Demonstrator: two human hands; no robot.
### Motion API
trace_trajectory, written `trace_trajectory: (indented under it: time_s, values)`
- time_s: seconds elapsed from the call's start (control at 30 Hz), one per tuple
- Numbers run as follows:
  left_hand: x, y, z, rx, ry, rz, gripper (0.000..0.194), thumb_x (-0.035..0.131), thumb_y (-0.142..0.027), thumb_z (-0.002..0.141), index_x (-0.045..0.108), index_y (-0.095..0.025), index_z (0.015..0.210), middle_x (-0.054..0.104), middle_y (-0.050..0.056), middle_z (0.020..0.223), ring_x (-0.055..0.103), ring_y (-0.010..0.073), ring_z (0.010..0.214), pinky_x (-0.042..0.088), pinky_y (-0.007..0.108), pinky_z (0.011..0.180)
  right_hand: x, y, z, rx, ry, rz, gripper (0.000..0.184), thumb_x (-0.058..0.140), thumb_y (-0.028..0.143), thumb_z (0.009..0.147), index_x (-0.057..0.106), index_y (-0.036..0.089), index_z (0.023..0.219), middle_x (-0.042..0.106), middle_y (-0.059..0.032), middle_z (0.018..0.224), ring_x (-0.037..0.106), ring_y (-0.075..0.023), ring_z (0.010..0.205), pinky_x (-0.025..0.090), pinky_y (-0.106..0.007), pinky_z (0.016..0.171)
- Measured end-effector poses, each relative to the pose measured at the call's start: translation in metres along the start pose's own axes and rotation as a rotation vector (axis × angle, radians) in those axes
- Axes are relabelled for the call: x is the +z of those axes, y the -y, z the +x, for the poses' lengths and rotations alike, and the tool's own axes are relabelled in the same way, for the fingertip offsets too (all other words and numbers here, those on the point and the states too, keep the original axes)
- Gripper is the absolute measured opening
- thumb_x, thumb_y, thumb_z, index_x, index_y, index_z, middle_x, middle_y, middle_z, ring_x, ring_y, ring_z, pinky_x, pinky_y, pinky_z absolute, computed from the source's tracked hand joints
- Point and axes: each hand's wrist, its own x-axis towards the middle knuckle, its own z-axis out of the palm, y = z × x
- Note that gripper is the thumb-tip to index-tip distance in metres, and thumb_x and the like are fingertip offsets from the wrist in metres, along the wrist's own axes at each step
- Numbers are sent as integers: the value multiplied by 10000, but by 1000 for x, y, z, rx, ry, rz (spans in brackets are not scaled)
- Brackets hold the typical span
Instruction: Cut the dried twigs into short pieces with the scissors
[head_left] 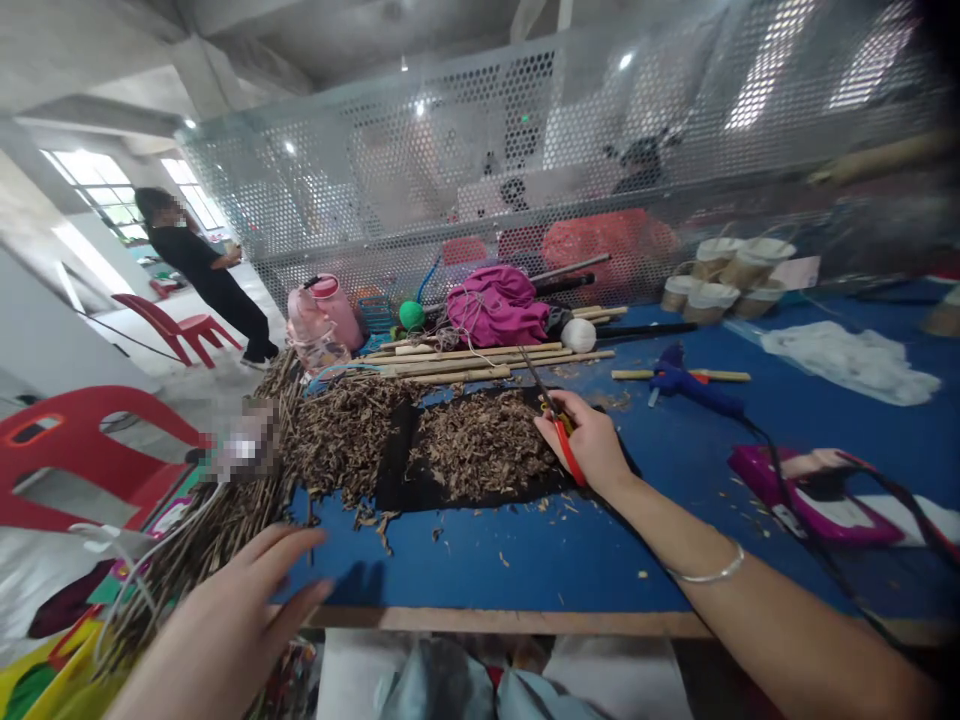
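My right hand grips scissors with red and yellow handles, their dark blades pointing up and away. The scissors are over the right part of a heap of brown dried plant bits, which lies on a black cloth. To the left, a second heap of the same brown bits meets the cloth's edge. My left hand, slightly blurred, hovers by the table's front left edge. Its fingers are apart with nothing in them. Bundled thin brown stalks lie beside it.
On the blue table are bamboo sticks, a purple cloth bundle, a white ball, a blue glue gun with its cord, and several small pots. A perforated metal screen stands behind. A person stands far left.
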Motion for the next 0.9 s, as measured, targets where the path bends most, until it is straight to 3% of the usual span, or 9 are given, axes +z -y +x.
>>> trace_trajectory:
  time_s: [0.07,0.17,0.27,0.37,0.53,0.63,0.77,0.9]
  values:
    - [22,-38,45,181,63,-19,252,447,-374,846,646,-254,944,609,32,958,592,145,791,474,233,729,-3,1,-1,-11,9,-18,312,612,311,725,588,162,999,660,-34,743,596,-147,591,482,-250,590]
    - [65,-93,106,441,141,5,227,452,-284,859,672,-226,860,589,36,862,563,153,832,457,242,762,-9,2,2,-26,-17,-39,294,604,295,726,587,160,987,660,-41,772,595,-147,612,485,-261,628]
    - [99,-116,135,511,150,77,179,537,-279,813,669,-218,918,575,43,854,550,176,834,459,253,713,-14,0,5,-17,-47,-42,293,592,290,733,580,158,994,662,-54,801,605,-153,642,487,-269,649]
    - [114,-109,140,504,183,42,165,528,-248,819,685,-222,861,579,36,800,554,173,811,449,243,676,-16,-5,8,-4,-63,-24,312,594,295,734,572,159,1014,663,-56,801,613,-158,652,489,-272,650]
    - [105,-94,143,388,70,-261,252,452,-257,864,699,-204,857,620,41,800,565,146,769,435,245,706,-15,-5,9,2,-47,-40,303,597,282,723,580,159,1000,664,-50,786,617,-161,649,490,-271,645]
    - [98,-90,151,252,18,-524,268,474,-308,850,708,-177,833,649,50,780,575,148,752,431,254,724,-15,1,8,-7,-8,-55,291,593,281,723,586,158,987,666,-51,784,615,-164,651,487,-265,640]
    - [101,-84,162,27,62,-823,265,589,-386,757,711,-160,821,686,47,801,587,159,740,430,254,701,-15,7,7,3,39,-70,302,600,343,739,589,165,983,663,-45,760,603,-161,628,478,-262,626]
    - [106,-77,165,-156,88,-1033,329,653,-449,675,676,-138,777,609,-2,629,484,86,549,368,206,542,-15,7,6,16,81,-85,360,620,398,729,584,164,1001,646,-30,728,581,-150,599,468,-251,602]
